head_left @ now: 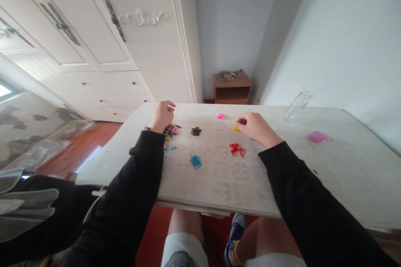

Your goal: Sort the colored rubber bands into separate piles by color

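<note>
My left hand (163, 116) is over a pile of mixed-colour small rubber bands (171, 130), its fingers curled inward; anything in them is hidden. At the yellow rubber bands (234, 128), my right hand (255, 127) has thumb and fingertips pinched together, and I cannot make out what is between them. Separate little heaps lie between and in front of the hands: black bands (196, 131), pink bands (220, 116), red bands (237, 149) and blue bands (196, 161). One loose blue band (173, 148) lies beside the mixed pile.
A clear glass jar (297, 106) stands at the table's back right, with a pink pouch-like item (318, 136) nearer. Everything rests on a white table (219, 187). Behind are a small brown cabinet (232, 87) and a white wardrobe (150, 58); a wall runs along the right.
</note>
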Motion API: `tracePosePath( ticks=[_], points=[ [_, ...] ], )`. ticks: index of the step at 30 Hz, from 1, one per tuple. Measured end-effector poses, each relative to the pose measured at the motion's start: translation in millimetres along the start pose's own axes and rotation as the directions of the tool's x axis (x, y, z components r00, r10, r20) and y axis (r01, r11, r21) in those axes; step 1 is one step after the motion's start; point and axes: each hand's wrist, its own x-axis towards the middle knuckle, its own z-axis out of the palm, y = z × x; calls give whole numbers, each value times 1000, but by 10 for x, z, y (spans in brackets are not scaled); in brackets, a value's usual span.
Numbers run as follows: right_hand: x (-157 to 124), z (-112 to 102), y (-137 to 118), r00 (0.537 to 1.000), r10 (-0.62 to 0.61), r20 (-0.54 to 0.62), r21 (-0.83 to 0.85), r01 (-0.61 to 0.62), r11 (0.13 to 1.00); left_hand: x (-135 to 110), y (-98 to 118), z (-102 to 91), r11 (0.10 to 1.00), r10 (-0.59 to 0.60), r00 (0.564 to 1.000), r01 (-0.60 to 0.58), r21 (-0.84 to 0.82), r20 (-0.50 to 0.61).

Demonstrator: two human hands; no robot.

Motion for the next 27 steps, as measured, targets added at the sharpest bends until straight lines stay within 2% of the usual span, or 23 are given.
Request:
tracePosePath(
  ticks=[20,24,27],
  points=[
    [-19,21,-60,999,-12,37,-31,13,999,39,-30,48,991,-26,996,36,-126,83],
    [-31,20,-74,999,-10,47,-17,11,1000,28,-8,51,984,-59,994,73,-160,91],
    [-31,20,-74,998,-10,54,-11,11,1000,18,12,36,989,-62,994,73,-131,89]
  ],
)
